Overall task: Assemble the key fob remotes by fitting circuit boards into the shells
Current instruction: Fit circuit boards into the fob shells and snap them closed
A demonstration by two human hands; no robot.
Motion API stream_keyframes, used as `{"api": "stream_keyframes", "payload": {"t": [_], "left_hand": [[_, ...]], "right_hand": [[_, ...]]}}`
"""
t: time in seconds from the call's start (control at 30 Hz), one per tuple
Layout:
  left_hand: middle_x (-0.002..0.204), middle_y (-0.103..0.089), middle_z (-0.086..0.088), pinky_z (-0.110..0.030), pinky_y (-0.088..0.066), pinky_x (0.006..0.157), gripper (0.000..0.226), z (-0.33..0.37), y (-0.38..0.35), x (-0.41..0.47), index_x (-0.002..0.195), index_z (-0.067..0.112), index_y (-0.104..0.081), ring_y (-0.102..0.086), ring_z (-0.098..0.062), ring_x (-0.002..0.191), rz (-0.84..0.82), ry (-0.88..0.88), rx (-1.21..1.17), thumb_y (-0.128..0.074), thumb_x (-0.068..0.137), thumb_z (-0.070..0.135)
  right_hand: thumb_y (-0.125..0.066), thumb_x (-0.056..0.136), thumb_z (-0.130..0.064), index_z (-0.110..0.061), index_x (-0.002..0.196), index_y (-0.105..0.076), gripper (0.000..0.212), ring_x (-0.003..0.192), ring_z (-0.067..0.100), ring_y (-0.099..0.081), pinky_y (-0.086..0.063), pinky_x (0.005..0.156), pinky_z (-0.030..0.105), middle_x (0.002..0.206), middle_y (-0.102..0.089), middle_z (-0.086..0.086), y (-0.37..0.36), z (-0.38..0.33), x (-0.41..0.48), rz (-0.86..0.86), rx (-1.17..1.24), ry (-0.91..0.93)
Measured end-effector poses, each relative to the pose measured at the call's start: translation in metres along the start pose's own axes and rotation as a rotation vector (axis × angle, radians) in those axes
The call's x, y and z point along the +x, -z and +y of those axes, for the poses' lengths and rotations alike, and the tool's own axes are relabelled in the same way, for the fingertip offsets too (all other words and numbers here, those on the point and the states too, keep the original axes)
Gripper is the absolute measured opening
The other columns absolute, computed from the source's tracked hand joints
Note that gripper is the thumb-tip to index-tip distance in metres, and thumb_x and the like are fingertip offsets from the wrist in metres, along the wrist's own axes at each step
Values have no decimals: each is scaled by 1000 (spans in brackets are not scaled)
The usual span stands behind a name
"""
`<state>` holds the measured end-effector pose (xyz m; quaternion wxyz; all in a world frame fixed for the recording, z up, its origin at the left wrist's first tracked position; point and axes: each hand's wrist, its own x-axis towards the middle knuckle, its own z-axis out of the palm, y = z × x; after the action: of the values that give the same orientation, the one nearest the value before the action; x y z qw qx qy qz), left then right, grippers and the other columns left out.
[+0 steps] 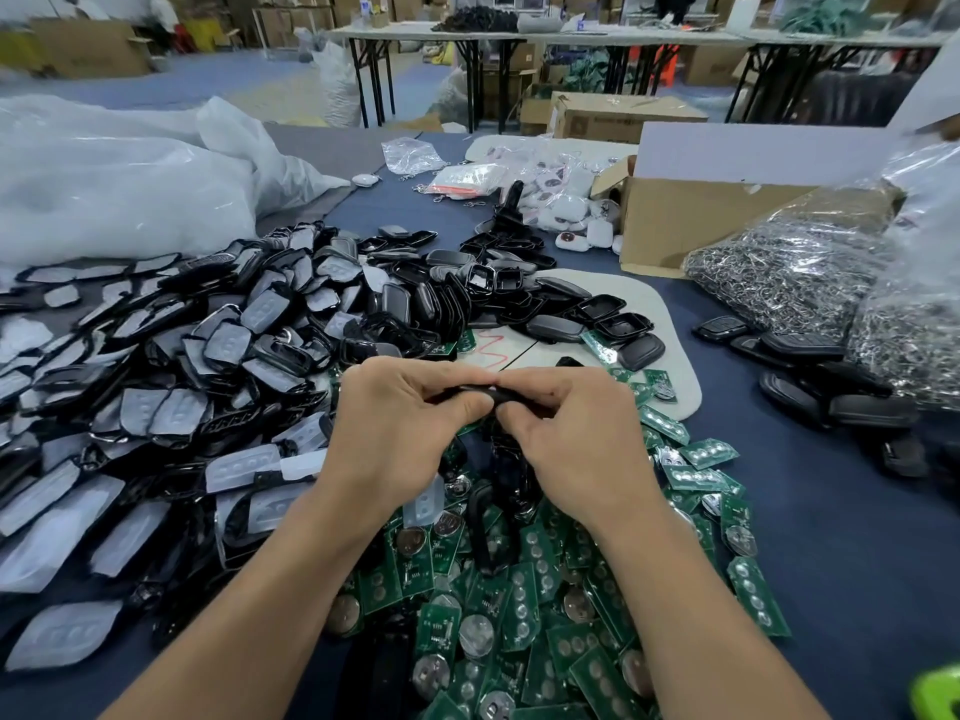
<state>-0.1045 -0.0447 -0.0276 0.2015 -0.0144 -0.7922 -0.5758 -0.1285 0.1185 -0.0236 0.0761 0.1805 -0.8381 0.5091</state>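
Key fob shell [480, 392], black, is held edge-on between both hands above the blue table [841, 537]. Left hand [395, 428] pinches its left end, fingers curled. Right hand [566, 433] pinches its right end the same way. Green circuit boards [519, 605] lie heaped directly below. Black shell halves [234, 345] are piled to the left.

One head-worn wide-angle view, forward and down, close over left hand [395, 433] and right hand [571, 439]

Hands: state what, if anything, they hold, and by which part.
A black shell, pinched at its two ends: left hand on the left end, right hand on the right end.
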Motion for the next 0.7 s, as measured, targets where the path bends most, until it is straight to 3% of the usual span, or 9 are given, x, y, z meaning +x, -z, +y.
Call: {"api": "stream_keyframes", "payload": {"t": [0.13, 0.27, 0.37, 0.5, 0.6, 0.7], "left_hand": [[96, -81, 13, -29, -62, 86, 38, 1, 0, 3, 104, 38, -81, -78, -10, 93, 52, 9, 3, -90, 80, 11], [106, -81, 0, -28, -62, 85, 17, 9, -5, 4, 106, 37, -83, -77, -18, 102, -99, 179, -298, -78, 90, 35], [107, -81, -7, -33, -63, 86, 25, 11, -13, 1, 101, 29, -84, -77, -27, 103, -121, 206, -379, -66, 92, 43], [101, -81, -14, -52, -63, 90, 38, 14, -18, 1, 98, 17, -84, -78, -35, 98, 9, 235, -409, -60, 97, 46], [96, -80, -18, -56, -62, 87, 40, 16, -19, -1, 91, 9, -84, -78, -39, 92, 89, 266, -412, -62, 97, 42], [91, -80, -19, -55, -64, 84, 39, 15, -18, -2, 87, 7, -83, -78, -40, 89, 109, 285, -396, -59, 104, 32]], "right_hand": [[-76, 86, -16, -59, 104, -68, 47, 87, -4, -73, -61, 82, 23, 86, -74, -35, 0, -2, 0, 63, 92, 7], [-73, 91, -4, -24, 96, -84, 23, 88, 25, -79, -64, 78, 32, 89, -82, 2, -4, -5, -1, 25, 619, -300], [-69, 95, -2, -12, 100, -82, 17, 91, 28, -78, -64, 76, 30, 95, -81, 12, -6, -8, -1, -40, 826, -397], [-68, 96, -1, -10, 99, -81, 16, 83, 19, -79, -62, 72, 26, 97, -81, 12, -7, -11, 0, -93, 880, -407], [-70, 94, -1, -7, 98, -81, 14, 75, 18, -77, -62, 68, 25, 102, -80, 14, -7, -10, 1, -125, 844, -408], [-70, 94, -1, -6, 99, -81, 13, 75, 21, -78, -60, 66, 24, 93, -81, 13, -7, -8, 0, -150, 795, -398]]}}
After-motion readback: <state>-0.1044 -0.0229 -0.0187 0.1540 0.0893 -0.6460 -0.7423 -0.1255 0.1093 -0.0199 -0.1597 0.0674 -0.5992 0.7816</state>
